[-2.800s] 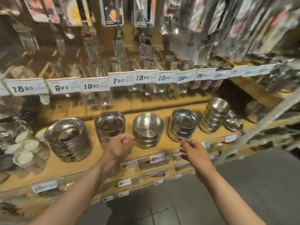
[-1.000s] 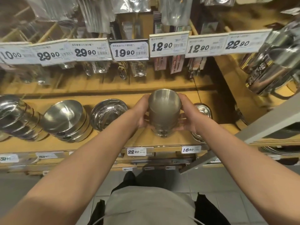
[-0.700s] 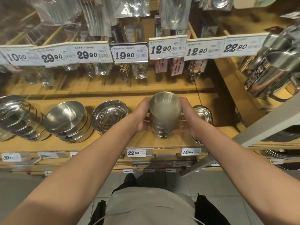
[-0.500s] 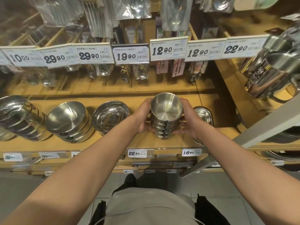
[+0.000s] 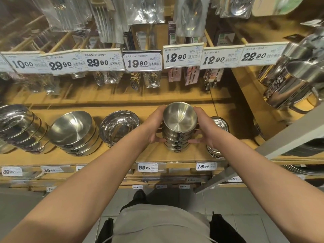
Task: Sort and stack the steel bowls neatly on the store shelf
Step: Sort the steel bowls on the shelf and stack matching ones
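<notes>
Currently small bowl stack (image 5: 178, 132) on shelf (image 5: 122, 156) mid-right, clasped at sides by left hand (image 5: 155, 126) and right hand (image 5: 203, 128). Judged rigid, light, slippery; best gripped low.

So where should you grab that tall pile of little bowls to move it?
Probably low on the sides of the stack of small bowls, one hand from each side, as the left hand and right hand do now. It is tall and narrow, so a grip on the top bowl alone might lift just that one.
</notes>
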Tool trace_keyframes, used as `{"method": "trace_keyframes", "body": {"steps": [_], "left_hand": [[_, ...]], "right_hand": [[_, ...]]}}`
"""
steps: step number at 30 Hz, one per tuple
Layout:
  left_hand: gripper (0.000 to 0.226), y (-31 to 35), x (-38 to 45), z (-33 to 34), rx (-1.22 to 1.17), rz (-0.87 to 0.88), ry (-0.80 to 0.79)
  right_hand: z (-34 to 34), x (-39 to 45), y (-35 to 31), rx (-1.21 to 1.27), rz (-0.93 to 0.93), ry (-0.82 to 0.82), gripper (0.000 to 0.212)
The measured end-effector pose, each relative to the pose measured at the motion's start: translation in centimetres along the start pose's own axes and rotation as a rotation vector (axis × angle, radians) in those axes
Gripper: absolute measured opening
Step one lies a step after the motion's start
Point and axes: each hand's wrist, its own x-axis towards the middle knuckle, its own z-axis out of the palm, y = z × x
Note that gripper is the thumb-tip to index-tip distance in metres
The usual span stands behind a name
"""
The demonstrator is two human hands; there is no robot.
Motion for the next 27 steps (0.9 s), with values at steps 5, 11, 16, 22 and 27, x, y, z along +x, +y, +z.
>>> {"method": "trace_keyframes", "body": {"steps": [5, 11, 16, 22, 27], "left_hand": [[0.038, 0.4, 0.1, 0.0, 0.014, -0.002, -0.010], [0.037, 0.4, 0.5, -0.4, 0.009, -0.023, -0.019], [0.037, 0.5, 0.6, -0.5, 0.012, -0.023, -0.028], [0.036, 0.5, 0.3, -0.7, 0.038, 0.010, -0.006], [0.029, 0.6, 0.0, -0.6, 0.088, 0.070, 0.032]], "right_hand": [[0.2, -0.1, -0.4, -0.038, -0.019, 0.006, 0.052], [0.4, -0.3, -0.9, -0.065, -0.018, 0.009, 0.048], [0.4, -0.3, -1.0, -0.073, -0.015, 0.006, 0.046], [0.0, -0.1, -1.0, -0.063, 0.004, 0.047, 0.035], [-0.3, 0.3, -1.1, -0.091, -0.039, 0.093, 0.038]]}}
